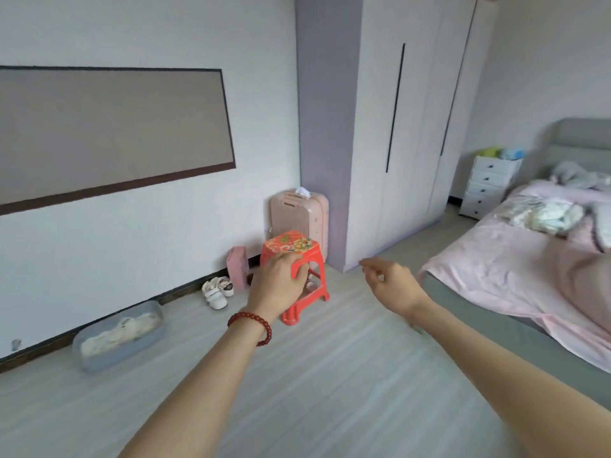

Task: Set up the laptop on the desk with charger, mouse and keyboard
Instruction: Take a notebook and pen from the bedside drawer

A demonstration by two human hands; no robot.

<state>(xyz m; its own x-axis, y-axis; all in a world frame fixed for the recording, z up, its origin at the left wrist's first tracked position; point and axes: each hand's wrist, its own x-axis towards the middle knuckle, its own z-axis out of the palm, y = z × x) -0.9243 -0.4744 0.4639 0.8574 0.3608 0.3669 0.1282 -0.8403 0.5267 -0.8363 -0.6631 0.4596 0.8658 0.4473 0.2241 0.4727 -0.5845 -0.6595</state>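
Note:
No laptop, charger, mouse, keyboard or desk shows in this view. My left hand (277, 285), with a red bead bracelet on the wrist, is stretched forward and its fingers wrap the seat edge of a small red plastic stool (291, 242) with a flowered top. The stool sits tilted, and I cannot tell whether its legs touch the floor. My right hand (390, 282) hovers to the right of the stool over the floor, fingers loosely apart and holding nothing.
A pink suitcase (299, 214) stands behind the stool beside a tall white wardrobe (413, 127). White shoes (218, 290) and a grey basin (119, 335) lie along the left wall. A bed (515, 266) with pink sheets fills the right, with a white drawer unit (489, 186) beyond.

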